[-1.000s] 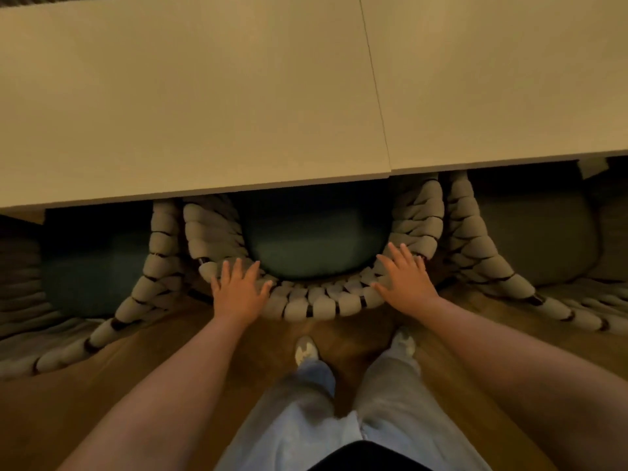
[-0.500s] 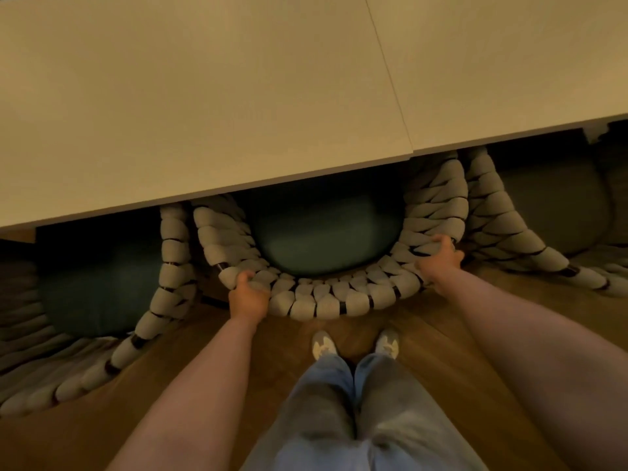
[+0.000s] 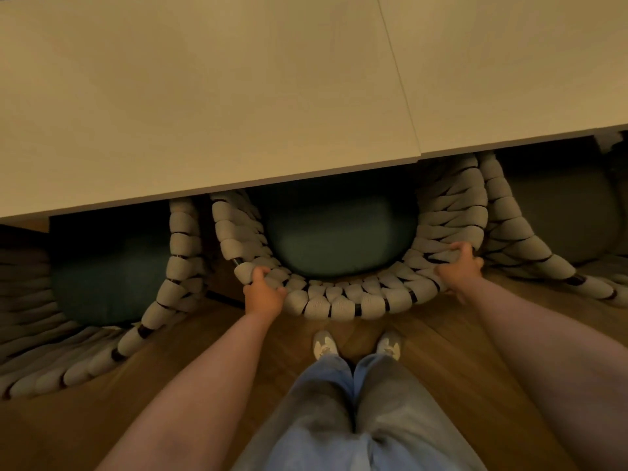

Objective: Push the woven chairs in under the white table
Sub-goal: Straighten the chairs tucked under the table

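Observation:
The white table fills the upper half of the head view. Below its near edge stands the middle woven chair, its curved back of thick pale rope facing me and its dark green cushion partly under the tabletop. My left hand grips the rope back at its left bend, fingers curled over the rim. My right hand grips the rope back at its right bend. A left woven chair and a right woven chair flank it, both partly under the table.
Wooden floor runs below the chairs. My two feet in pale shoes stand close behind the middle chair. The neighbouring chairs' rope arms sit tight against the middle chair on both sides.
Both hands went from lying flat on the chair's back to gripping its rope rim. The right hand moved out to the right bend. The view shifted so the table edge sits lower left.

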A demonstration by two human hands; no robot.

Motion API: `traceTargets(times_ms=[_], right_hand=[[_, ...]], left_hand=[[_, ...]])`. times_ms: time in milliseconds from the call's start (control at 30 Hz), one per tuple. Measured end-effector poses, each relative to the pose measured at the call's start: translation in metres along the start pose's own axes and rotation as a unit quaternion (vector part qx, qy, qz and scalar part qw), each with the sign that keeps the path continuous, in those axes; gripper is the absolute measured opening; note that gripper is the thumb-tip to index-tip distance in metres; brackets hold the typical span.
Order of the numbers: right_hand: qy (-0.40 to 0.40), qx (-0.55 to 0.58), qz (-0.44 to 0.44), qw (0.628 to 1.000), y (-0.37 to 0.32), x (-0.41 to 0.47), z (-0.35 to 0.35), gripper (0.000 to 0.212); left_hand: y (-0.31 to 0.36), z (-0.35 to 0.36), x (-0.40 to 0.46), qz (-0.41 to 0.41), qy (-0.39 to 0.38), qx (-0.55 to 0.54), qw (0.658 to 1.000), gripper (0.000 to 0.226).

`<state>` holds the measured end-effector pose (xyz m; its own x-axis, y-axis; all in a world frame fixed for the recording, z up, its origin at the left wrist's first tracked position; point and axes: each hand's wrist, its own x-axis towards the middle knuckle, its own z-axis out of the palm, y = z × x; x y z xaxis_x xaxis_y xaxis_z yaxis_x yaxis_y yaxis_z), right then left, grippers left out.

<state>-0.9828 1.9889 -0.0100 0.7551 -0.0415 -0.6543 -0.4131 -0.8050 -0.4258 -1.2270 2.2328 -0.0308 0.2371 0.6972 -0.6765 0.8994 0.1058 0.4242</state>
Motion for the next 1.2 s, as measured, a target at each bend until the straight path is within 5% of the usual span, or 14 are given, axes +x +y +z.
traceTargets(times_ms=[700,833,900,967,1067,1133,1200], right_hand=[[-0.064,-0.096,-0.075,0.99,0.048,-0.026,0.013,0.032],[-0.01,-0.208,-0.079,0.975,0.049,-0.032,0.013,0.051],[0.068,-0.301,-0.132,0.942,0.052,-0.036,0.016,0.067],[0.067,-0.356,-0.256,0.896,0.051,-0.038,0.02,0.073],[-0.119,-0.486,-0.44,0.745,0.044,-0.042,0.027,0.091],[-0.219,-0.566,-0.461,0.647,0.041,-0.041,0.027,0.094],[-0.242,-0.611,-0.444,0.609,0.038,-0.038,0.026,0.076]], left_hand=[[-0.032,-0.028,0.008,-0.018,0.0,0.084,0.996,0.054],[-0.026,-0.027,-0.009,-0.008,0.047,0.183,0.982,0.063],[-0.03,-0.022,-0.016,0.107,0.083,0.309,0.941,0.066],[-0.032,-0.014,-0.024,0.226,0.021,0.372,0.9,0.07],[-0.03,0.007,-0.044,0.302,-0.12,0.455,0.829,0.091],[-0.028,0.018,-0.051,0.32,-0.154,0.497,0.792,0.087],[-0.022,0.022,-0.051,0.314,-0.161,0.51,0.784,0.073]])
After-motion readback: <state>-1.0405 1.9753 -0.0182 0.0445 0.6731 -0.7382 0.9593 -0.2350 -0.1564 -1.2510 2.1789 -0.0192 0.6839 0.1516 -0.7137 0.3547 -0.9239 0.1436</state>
